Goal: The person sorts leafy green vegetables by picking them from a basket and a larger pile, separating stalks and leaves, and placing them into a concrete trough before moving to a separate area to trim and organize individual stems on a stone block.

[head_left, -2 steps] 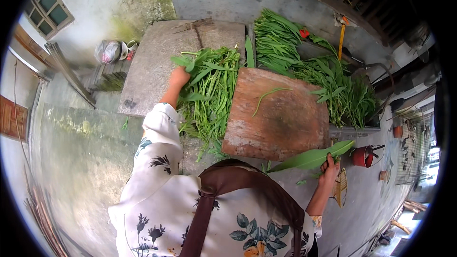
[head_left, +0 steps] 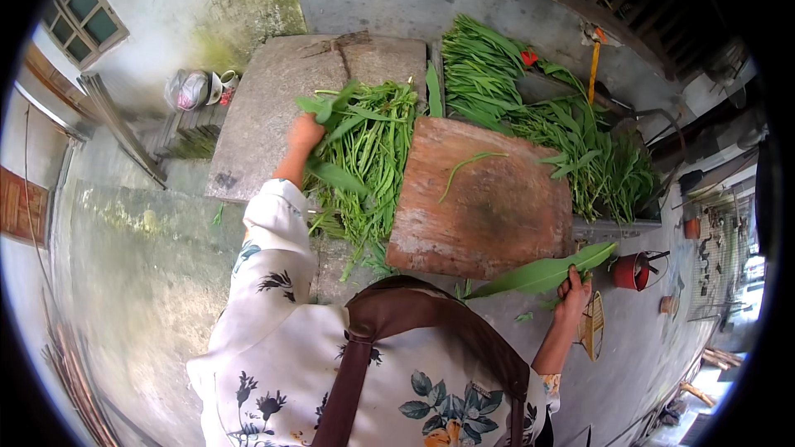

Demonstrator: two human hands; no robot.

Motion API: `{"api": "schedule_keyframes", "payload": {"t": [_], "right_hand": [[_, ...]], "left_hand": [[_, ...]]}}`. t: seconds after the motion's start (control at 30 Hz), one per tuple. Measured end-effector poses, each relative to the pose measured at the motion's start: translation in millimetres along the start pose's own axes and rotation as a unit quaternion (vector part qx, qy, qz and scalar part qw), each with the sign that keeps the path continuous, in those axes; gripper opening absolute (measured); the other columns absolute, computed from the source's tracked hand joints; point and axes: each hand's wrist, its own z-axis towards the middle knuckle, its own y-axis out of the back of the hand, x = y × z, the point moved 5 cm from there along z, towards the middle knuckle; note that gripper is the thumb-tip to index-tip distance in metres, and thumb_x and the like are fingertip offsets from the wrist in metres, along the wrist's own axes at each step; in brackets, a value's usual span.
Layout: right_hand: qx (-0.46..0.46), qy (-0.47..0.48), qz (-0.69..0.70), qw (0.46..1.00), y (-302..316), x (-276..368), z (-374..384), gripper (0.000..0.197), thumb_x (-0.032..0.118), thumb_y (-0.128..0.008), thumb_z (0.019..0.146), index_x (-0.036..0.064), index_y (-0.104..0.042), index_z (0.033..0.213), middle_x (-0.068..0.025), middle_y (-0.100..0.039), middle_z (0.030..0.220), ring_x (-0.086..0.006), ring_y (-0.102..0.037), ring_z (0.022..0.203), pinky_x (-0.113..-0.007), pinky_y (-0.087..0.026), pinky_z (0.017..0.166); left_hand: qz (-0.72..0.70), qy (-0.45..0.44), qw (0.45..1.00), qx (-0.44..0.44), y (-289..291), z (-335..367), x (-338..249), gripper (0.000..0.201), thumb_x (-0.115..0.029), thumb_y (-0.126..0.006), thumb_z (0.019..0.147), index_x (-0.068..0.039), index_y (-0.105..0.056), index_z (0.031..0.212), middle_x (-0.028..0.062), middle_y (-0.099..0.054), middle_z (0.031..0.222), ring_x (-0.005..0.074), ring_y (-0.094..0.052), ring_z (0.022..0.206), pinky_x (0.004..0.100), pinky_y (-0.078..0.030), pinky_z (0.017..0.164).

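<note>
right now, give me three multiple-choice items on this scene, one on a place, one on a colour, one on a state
1. Where does the wooden chopping board lie?
A. to the right of the pile of green stalks
B. leaning on the window
C. on the floor by the red pot

2. What colour is the small pot near the right hand?
A. blue
B. red
C. white

3. What is the right hand doing?
A. hanging empty
B. gripping a knife
C. holding a long green leaf

Answers: 1 A, the board sits beside the pile that the left hand grasps. 2 B, the pot is plainly red. 3 C, the fingers close round the leaf's end.
</note>
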Motion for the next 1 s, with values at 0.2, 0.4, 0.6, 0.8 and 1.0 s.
{"api": "schedule_keyframes", "payload": {"t": [0.2,0.4,0.6,0.8,1.0], "right_hand": [[-0.042,0.010,-0.005,0.999,17,3,-8,0.017,0.007,-0.059,0.074,0.0115,-0.043,0.077,0.0061,-0.037,0.053,-0.0035,-0.025,0.036,-0.020,-0.017,0.034],[-0.055,-0.005,-0.001,0.998,36,-10,-16,0.016,0.006,-0.057,0.075,0.0109,-0.044,0.081,0.0062,-0.038,0.055,-0.0031,-0.026,0.037,-0.020,-0.017,0.034],[0.017,0.008,-0.023,1.000,7,-5,-32,0.026,0.001,-0.053,0.076,0.0069,-0.047,0.100,0.0057,-0.042,0.060,-0.0012,-0.031,0.041,-0.018,-0.021,0.035],[0.053,0.070,-0.092,0.992,-35,53,-85,0.019,0.000,-0.055,0.074,0.0060,-0.054,0.092,0.0030,-0.053,0.075,-0.0051,-0.048,0.066,-0.020,-0.039,0.059],[-0.056,0.111,-0.004,0.992,49,61,-149,0.016,0.001,-0.054,0.074,0.0060,-0.054,0.089,0.0073,-0.046,0.062,-0.0005,-0.036,0.049,-0.017,-0.026,0.042]], "left_hand": [[0.099,0.153,0.983,-0.016,65,-16,108,0.032,-0.023,-0.046,0.072,-0.004,-0.055,0.096,0.0190,-0.055,0.098,0.0323,-0.053,0.092,0.0390,-0.043,0.075],[-0.266,0.116,0.947,-0.140,101,-20,124,0.037,-0.015,-0.044,0.069,0.004,-0.051,0.100,0.0218,-0.056,0.086,0.0310,-0.055,0.078,0.0380,-0.042,0.067],[-0.464,-0.062,0.864,0.184,89,-87,-104,0.052,-0.017,-0.052,0.080,0.003,-0.030,0.122,0.0132,-0.050,0.107,0.0196,-0.048,0.094,0.0289,-0.037,0.082],[-0.472,-0.222,0.619,0.587,-7,-296,-296,0.038,-0.010,-0.043,0.084,-0.005,-0.034,0.121,0.0118,-0.055,0.099,0.0201,-0.055,0.086,0.0297,-0.043,0.076],[-0.418,-0.229,0.494,0.727,-30,-480,-337,0.040,-0.013,-0.044,0.085,-0.004,-0.030,0.121,0.0058,-0.041,0.114,0.0132,-0.037,0.105,0.0272,-0.029,0.090]]}}
